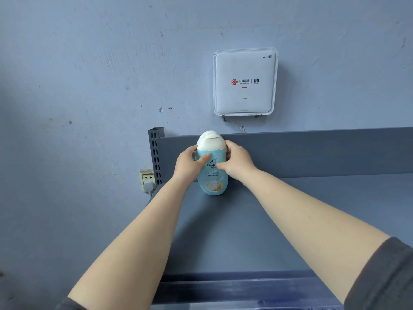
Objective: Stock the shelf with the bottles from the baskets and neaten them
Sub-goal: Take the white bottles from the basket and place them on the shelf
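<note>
Pale blue with a cream cap, the bottle (212, 175) stands upright mid-frame on the grey shelf (234, 231). We read only "Givi" on it. Our left hand (190, 163) and right hand (237, 161) curl around its sides, thumbs on the label. Upper right, a router (245, 82) reads "WiFi 7", "China unicom", "HUAWEI".

We see a white square router (245, 82) marked WiFi 7 mounted on a scuffed blue-grey wall (89, 63), with a small green light lit on its face. Lower left, we see a cream wall socket (147, 177) with a grey plug (148, 187) pushed into it.
</note>
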`<state>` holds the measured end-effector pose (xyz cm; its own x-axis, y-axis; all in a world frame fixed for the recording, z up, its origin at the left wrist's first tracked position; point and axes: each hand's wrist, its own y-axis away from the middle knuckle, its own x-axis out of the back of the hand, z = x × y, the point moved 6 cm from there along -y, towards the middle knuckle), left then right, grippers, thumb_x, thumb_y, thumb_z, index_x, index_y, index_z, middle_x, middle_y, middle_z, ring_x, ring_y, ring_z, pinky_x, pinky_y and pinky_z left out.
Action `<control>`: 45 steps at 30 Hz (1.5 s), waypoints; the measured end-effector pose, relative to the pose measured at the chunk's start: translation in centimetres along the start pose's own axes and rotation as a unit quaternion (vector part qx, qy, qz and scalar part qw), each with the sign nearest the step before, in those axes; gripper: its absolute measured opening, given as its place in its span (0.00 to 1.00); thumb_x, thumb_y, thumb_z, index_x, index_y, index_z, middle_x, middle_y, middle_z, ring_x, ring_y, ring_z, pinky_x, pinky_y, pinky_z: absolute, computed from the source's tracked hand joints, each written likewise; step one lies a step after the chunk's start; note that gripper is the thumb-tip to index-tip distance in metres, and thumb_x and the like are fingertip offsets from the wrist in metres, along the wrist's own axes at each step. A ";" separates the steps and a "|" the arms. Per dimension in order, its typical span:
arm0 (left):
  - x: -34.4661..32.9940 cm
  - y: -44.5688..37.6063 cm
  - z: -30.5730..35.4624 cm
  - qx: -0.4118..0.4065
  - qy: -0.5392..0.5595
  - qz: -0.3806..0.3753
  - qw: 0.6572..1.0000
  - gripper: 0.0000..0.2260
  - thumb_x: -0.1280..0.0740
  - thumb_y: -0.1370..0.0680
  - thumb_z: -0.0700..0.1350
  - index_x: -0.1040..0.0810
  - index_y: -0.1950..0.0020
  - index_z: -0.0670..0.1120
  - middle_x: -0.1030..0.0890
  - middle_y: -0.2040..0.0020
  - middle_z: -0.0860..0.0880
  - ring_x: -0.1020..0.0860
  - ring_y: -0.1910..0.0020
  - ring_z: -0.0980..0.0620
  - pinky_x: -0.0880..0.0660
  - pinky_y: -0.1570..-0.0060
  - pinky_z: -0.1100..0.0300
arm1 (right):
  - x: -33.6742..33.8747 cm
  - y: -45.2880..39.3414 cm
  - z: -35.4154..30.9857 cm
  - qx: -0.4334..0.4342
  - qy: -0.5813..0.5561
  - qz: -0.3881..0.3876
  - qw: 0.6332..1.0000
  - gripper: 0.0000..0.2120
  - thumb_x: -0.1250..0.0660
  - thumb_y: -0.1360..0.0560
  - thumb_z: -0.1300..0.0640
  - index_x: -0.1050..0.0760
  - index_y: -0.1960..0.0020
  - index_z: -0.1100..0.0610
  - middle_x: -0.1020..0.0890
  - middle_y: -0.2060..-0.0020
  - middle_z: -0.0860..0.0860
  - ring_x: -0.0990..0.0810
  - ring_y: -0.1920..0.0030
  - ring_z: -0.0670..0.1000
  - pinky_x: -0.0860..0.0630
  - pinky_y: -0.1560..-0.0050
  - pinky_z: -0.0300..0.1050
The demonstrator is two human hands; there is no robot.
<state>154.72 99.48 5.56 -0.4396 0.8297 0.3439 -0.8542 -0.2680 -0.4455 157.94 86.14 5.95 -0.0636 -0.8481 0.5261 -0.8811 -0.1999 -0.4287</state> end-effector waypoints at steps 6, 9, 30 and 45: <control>0.4 0.7 0.6 0.034 -0.068 0.018 0.997 0.21 0.35 0.22 0.48 0.31 0.32 0.40 0.27 0.40 0.47 0.28 0.40 0.49 0.33 0.54 0.62 | 1.6 0.2 -0.3 0.003 0.070 -0.012 0.997 0.27 0.30 0.30 0.64 0.34 0.33 0.63 0.24 0.39 0.57 0.25 0.39 0.56 0.28 0.38 0.49; 1.3 1.1 1.8 -0.002 -0.103 0.074 0.992 0.21 0.36 0.22 0.50 0.32 0.32 0.42 0.29 0.37 0.45 0.28 0.39 0.46 0.31 0.45 0.57 | 3.9 1.2 -0.9 0.024 0.073 0.007 0.997 0.28 0.31 0.27 0.61 0.36 0.29 0.60 0.27 0.36 0.55 0.26 0.39 0.52 0.30 0.38 0.44; -30.2 18.2 23.8 -0.367 -0.370 -0.177 0.835 0.07 0.42 0.23 0.40 0.26 0.49 0.42 0.24 0.50 0.47 0.32 0.58 0.49 0.37 0.63 0.58 | 34.6 21.5 12.1 -0.029 0.591 0.020 0.806 0.06 0.41 0.23 0.54 0.30 0.51 0.56 0.23 0.53 0.51 0.24 0.52 0.54 0.32 0.62 0.45; -57.0 41.3 32.7 -0.469 -0.237 -0.393 0.754 0.09 0.40 0.24 0.43 0.26 0.46 0.42 0.24 0.45 0.45 0.25 0.47 0.43 0.30 0.58 0.56 | 55.1 45.6 28.5 -0.253 0.567 0.050 0.782 0.10 0.40 0.23 0.53 0.28 0.45 0.58 0.22 0.48 0.54 0.23 0.48 0.57 0.30 0.60 0.46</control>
<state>135.43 25.14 -5.38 -0.1393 0.2239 0.9646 -0.4274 0.8651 -0.2625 127.60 16.32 -5.55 -0.2667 0.1913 0.9446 -0.8993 0.3031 -0.3153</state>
